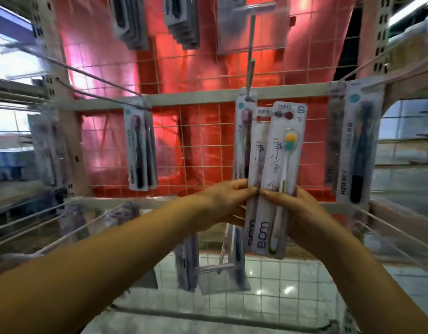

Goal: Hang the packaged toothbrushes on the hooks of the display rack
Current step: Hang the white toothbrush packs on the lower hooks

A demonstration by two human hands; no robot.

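Observation:
Two white packaged toothbrushes are held upright in front of the wire display rack (198, 131). The front pack (281, 165) shows a brush with a yellow and green head. The second pack (257, 150) sits just behind it, to its left. My left hand (222, 201) pinches the packs' left edge at mid height. My right hand (297, 213) grips them from the right and behind. Their hang holes are near a long metal hook (251, 68) that comes out of the rack's middle and carries a purple toothbrush pack (242, 131).
More toothbrush packs hang on hooks: a pair at left (139, 150), dark ones at right (360, 145), several at the top (181, 22) and below (186, 261). Bare white hooks (39, 227) stick out at lower left and lower right. Red sheeting backs the grid.

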